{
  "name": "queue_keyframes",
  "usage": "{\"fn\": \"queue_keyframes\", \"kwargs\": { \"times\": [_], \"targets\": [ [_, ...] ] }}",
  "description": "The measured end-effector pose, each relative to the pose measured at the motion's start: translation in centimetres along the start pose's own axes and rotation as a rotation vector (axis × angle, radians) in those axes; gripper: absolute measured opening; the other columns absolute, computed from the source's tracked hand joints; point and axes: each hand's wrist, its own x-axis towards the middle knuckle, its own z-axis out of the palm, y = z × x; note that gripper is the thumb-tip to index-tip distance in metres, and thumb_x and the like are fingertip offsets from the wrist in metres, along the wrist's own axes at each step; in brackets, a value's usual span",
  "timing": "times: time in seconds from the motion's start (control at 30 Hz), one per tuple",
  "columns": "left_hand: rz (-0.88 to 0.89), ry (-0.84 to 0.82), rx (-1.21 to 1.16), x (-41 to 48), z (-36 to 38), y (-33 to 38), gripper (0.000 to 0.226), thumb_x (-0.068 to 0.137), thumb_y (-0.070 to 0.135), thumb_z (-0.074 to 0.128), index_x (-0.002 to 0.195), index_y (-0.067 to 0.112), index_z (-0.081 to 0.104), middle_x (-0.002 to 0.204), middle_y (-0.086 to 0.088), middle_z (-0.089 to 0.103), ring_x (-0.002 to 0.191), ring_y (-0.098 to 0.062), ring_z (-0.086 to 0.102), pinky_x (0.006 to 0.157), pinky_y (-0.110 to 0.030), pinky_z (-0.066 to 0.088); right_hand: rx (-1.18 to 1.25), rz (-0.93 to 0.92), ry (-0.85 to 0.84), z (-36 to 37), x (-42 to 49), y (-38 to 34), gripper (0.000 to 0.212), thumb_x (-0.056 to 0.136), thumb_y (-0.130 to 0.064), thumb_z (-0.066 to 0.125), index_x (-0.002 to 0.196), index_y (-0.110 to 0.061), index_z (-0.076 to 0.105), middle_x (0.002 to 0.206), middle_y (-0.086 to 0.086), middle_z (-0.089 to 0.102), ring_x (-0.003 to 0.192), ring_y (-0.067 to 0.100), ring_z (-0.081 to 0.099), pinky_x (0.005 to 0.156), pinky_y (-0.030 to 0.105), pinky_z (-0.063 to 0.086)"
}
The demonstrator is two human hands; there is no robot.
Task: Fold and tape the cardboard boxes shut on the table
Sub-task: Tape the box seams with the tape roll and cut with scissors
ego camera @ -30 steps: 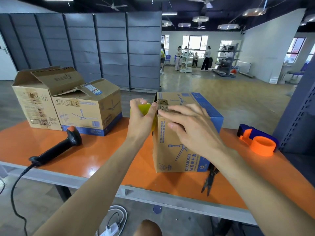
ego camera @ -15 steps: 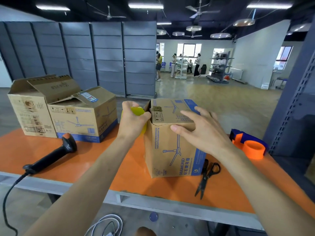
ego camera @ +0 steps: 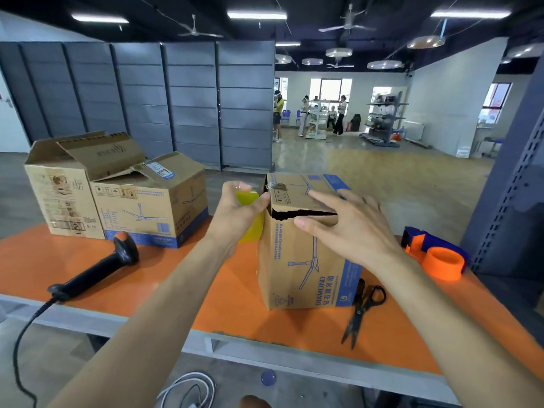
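Observation:
A tall brown cardboard box (ego camera: 303,266) with blue fan print stands on the orange table (ego camera: 176,293) in front of me. Its top flap is folded down, with a dark gap showing along the near upper edge. My left hand (ego camera: 238,213) grips a yellow tape roll (ego camera: 250,219) against the box's upper left corner. My right hand (ego camera: 347,228) lies flat on the top flap, fingers spread, thumb on the front face. Two more cardboard boxes (ego camera: 147,204) with loose, open flaps stand at the back left.
A black handheld barcode scanner (ego camera: 97,269) with its cable lies left of the box. Black scissors (ego camera: 360,310) lie right of it near the table's front edge. An orange and blue tape dispenser (ego camera: 435,254) sits at the right, beside a grey shelving post (ego camera: 512,178). People stand far behind.
The view has tilted up slightly. My right hand slid toward the box's near upper edge, where a gap now shows under the flap. My left hand stays at the corner with the yellow roll.

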Motion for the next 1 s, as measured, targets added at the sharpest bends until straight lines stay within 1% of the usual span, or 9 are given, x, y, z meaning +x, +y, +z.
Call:
{"fn": "queue_keyframes", "kwargs": {
  "times": [0.17, 0.23, 0.37, 0.53, 0.67, 0.77, 0.83, 0.93, 1.0],
  "targets": [
    [0.059, 0.024, -0.060, -0.3, 0.8, -0.8, 0.041, 0.094, 0.040, 0.071, 0.121, 0.019, 0.048, 0.107, 0.012, 0.055, 0.094, 0.005, 0.049, 0.074, -0.021, 0.041, -0.048, -0.050, -0.013, -0.1, 0.3, 0.2, 0.063, 0.082, -0.085, 0.038, 0.142, -0.065, 0.037, 0.159, -0.011, 0.036, 0.143, 0.030, 0.030, 0.117, 0.048, 0.027],
    [0.079, 0.044, -0.065, -0.5, 1.3, -1.1, 0.041, 0.095, 0.041, 0.070, 0.122, 0.019, 0.048, 0.109, 0.011, 0.057, 0.091, 0.008, 0.052, 0.070, -0.016, 0.041, -0.064, -0.069, 0.001, 0.0, 0.3, 0.3, 0.059, 0.084, -0.083, 0.036, 0.140, -0.065, 0.040, 0.158, -0.012, 0.037, 0.146, 0.026, 0.029, 0.117, 0.049, 0.027],
    [0.129, 0.052, -0.070, -0.5, 1.9, -1.3, 0.036, 0.096, 0.035, 0.069, 0.119, 0.016, 0.049, 0.104, 0.007, 0.061, 0.073, 0.025, 0.054, 0.057, 0.001, 0.040, -0.071, -0.072, 0.035, 0.4, 0.1, 0.5, 0.057, 0.086, -0.082, 0.035, 0.140, -0.064, 0.041, 0.158, -0.012, 0.038, 0.147, 0.025, 0.029, 0.116, 0.050, 0.027],
    [0.110, 0.053, -0.081, -0.4, 1.6, -1.5, 0.042, 0.092, 0.040, 0.074, 0.118, 0.019, 0.049, 0.107, 0.007, 0.061, 0.074, 0.025, 0.054, 0.056, 0.001, 0.039, -0.066, -0.076, 0.067, 0.5, 0.1, 0.5, 0.057, 0.086, -0.081, 0.037, 0.140, -0.063, 0.043, 0.156, -0.013, 0.042, 0.146, 0.023, 0.031, 0.115, 0.048, 0.028],
    [0.059, -0.006, -0.111, -0.3, 1.2, -1.4, 0.050, 0.087, 0.050, 0.075, 0.121, 0.024, 0.049, 0.119, 0.008, 0.060, 0.098, 0.011, 0.053, 0.073, -0.016, 0.040, -0.064, -0.077, 0.096, 0.7, 0.0, 0.5, 0.055, 0.088, -0.080, 0.038, 0.139, -0.061, 0.046, 0.155, -0.012, 0.044, 0.146, 0.023, 0.033, 0.115, 0.049, 0.029],
    [0.080, -0.012, -0.122, -0.6, 1.2, -1.4, 0.052, 0.086, 0.054, 0.074, 0.120, 0.025, 0.048, 0.117, 0.011, 0.059, 0.099, 0.009, 0.055, 0.074, -0.013, 0.043, -0.064, -0.075, 0.108, 0.8, 0.0, 0.5, 0.055, 0.087, -0.080, 0.038, 0.138, -0.061, 0.047, 0.155, -0.012, 0.044, 0.146, 0.023, 0.033, 0.114, 0.048, 0.027],
    [0.156, 0.015, -0.165, -1.2, 1.4, -1.7, 0.046, 0.088, 0.045, 0.075, 0.117, 0.022, 0.046, 0.107, 0.018, 0.063, 0.097, 0.008, 0.061, 0.073, -0.007, 0.047, -0.061, -0.074, 0.112, 0.9, 0.0, 0.5, 0.054, 0.087, -0.080, 0.038, 0.137, -0.062, 0.047, 0.155, -0.013, 0.044, 0.147, 0.022, 0.031, 0.113, 0.047, 0.025],
    [0.338, -0.022, -0.306, -1.8, 1.4, -2.2, 0.034, 0.095, 0.014, 0.070, 0.114, 0.016, 0.042, 0.119, 0.010, 0.069, 0.124, -0.011, 0.063, 0.089, -0.022, 0.053, -0.060, -0.082, 0.117, 1.0, -0.2, 0.7, 0.055, 0.086, -0.081, 0.036, 0.137, -0.063, 0.047, 0.155, -0.014, 0.043, 0.147, 0.022, 0.030, 0.113, 0.046, 0.025],
    [0.438, -0.125, -0.332, -2.3, 0.9, -2.1, 0.031, 0.098, 0.007, 0.065, 0.114, 0.016, 0.040, 0.127, 0.004, 0.069, 0.130, -0.019, 0.060, 0.093, -0.026, 0.054, -0.059, -0.082, 0.117, 1.0, -0.2, 0.8, 0.056, 0.085, -0.082, 0.035, 0.136, -0.063, 0.047, 0.155, -0.014, 0.043, 0.147, 0.023, 0.031, 0.113, 0.046, 0.026]
  ]
}}
